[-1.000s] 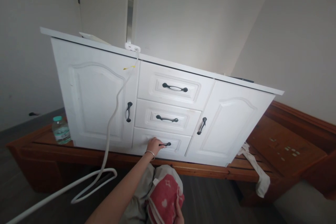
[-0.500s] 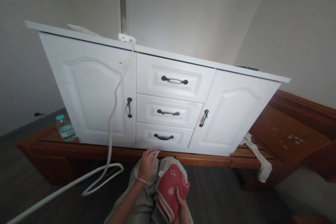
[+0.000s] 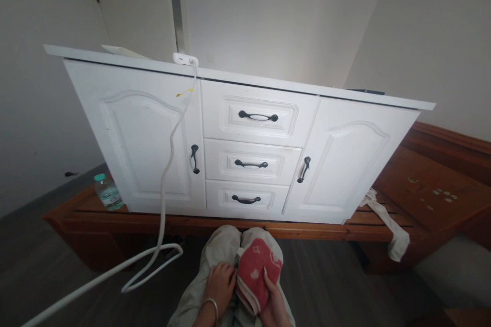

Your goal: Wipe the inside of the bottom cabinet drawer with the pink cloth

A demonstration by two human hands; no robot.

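Note:
A folded red towel (image 3: pixel 253 272) with a pale heart, a star shape and a whitish edge lies over my right knee. My right hand (image 3: pixel 271 296) grips its near right side, thumb on top and the other fingers underneath. Beside it, my left hand (image 3: pixel 221 282), with a bracelet at the wrist, rests on my left thigh (image 3: pixel 215 250). Its fingers are loosely bent, close to the towel's left edge, and I see nothing held in them. A small white tag (image 3: pixel 240 251) sticks out at the towel's upper left.
Ahead stands a white cabinet (image 3: pixel 153 112) with dark handles, on a brown wooden bench (image 3: pixel 153 221). A white cable (image 3: pixel 163 204) hangs from a white power strip (image 3: pixel 184 59) on its top. A water bottle (image 3: pixel 108 193) stands left; a pale cloth (image 3: pixel 387 222) drapes right.
My left hand has drawn back from the bench edge onto my left thigh, beside the towel. My right hand still holds the towel. The view has shifted slightly.

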